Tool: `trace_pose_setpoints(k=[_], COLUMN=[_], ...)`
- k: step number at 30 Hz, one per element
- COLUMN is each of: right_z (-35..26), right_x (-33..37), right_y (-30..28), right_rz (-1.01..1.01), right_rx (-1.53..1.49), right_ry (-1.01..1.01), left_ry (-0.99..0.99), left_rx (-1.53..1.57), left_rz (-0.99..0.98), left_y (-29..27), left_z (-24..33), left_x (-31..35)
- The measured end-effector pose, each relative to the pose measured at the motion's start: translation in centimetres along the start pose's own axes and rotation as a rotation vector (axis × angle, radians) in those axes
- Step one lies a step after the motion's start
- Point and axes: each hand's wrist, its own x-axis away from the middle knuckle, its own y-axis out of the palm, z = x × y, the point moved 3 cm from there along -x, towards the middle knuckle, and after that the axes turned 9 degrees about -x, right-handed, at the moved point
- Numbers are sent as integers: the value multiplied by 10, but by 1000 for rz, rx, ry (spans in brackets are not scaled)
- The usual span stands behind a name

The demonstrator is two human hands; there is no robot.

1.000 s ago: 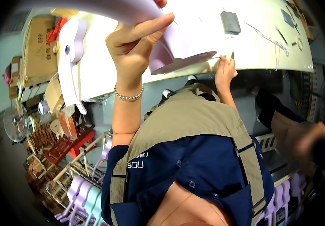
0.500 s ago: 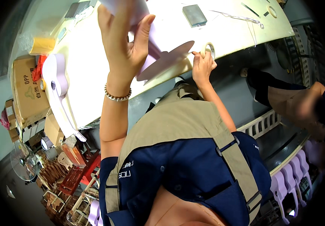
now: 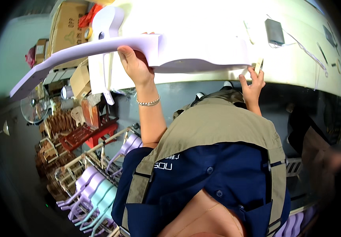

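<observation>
An unstrung lilac guitar (image 3: pixel 91 44) is held up above the table's near edge, its neck reaching far to the left. My left hand (image 3: pixel 137 69) is closed around the neck close to where it joins the body, thumb on the near side and the other fingers mostly hidden behind it. The body is washed out by glare, so its upper outline is hard to make out. At the body's right end, my right hand (image 3: pixel 252 87) pinches a pale roll of tape (image 3: pixel 259 65), seen nearly edge-on. Its fingertips are close to the guitar; whether they touch it I cannot tell.
On the white table (image 3: pixel 218 77) lie another lilac guitar (image 3: pixel 109 23), a dark grey block (image 3: pixel 274 31) and thin cords (image 3: pixel 305 51). A carton (image 3: pixel 65 25) stands at the left. Racked guitars (image 3: pixel 93 187) hang at lower left. Another person (image 3: pixel 316 146) is at the right.
The guitar has swung from steeply tilted to lying across the view, neck to the left. My left hand has turned with it, and my right hand with the tape has shifted right in the picture.
</observation>
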Motion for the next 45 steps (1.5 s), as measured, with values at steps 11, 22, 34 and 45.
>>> trace_pose_setpoints(k=[11, 22, 34, 45], right_z=[-11, -80, -211, -230], right_x=[-9, -53, -93, -96], right_y=[7, -39, -49, -61], right_rz=[-59, 98, -198, -22], right_rx=[-30, -687, -486, -142], right_ry=[11, -27, -733, -836], left_ry=[13, 482, 603, 425], left_rx=[105, -209, -607, -333], left_rz=[120, 122, -332, -325], left_y=[-27, 7, 87, 103], left_z=[-5, 19, 81, 77], left_x=[14, -7, 19, 32])
